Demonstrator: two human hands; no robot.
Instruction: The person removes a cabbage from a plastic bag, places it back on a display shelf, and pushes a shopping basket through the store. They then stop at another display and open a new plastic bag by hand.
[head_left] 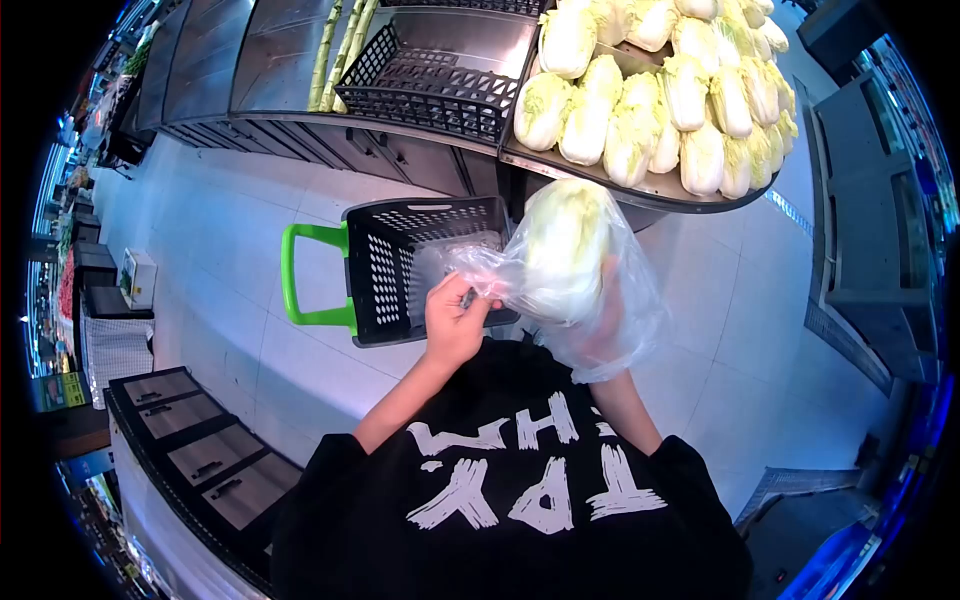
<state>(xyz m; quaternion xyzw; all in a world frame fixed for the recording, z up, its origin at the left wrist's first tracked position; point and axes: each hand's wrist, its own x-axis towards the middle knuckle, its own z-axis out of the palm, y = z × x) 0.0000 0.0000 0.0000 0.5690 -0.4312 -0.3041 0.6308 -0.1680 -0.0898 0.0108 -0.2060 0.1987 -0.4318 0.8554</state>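
Observation:
A pale napa cabbage (567, 240) is held up in front of my chest, with a clear plastic bag (642, 318) around it. My right hand (606, 318) grips the cabbage from its right side and shows blurred through the film. On the other side, my left hand (458, 312) pinches a gathered part of the bag, its fingers curled in. Loose film spreads from there over the black shopping basket (378, 262), which has a raised green handle (290, 272) and stands below my hands.
Several napa cabbages (690, 90) are piled on the display stand (640, 192) ahead. A black crate (430, 90) and green stalks (340, 60) lie on the shelf left of them. Drawer cabinets (205, 450) stand at lower left, on a tiled floor (215, 230).

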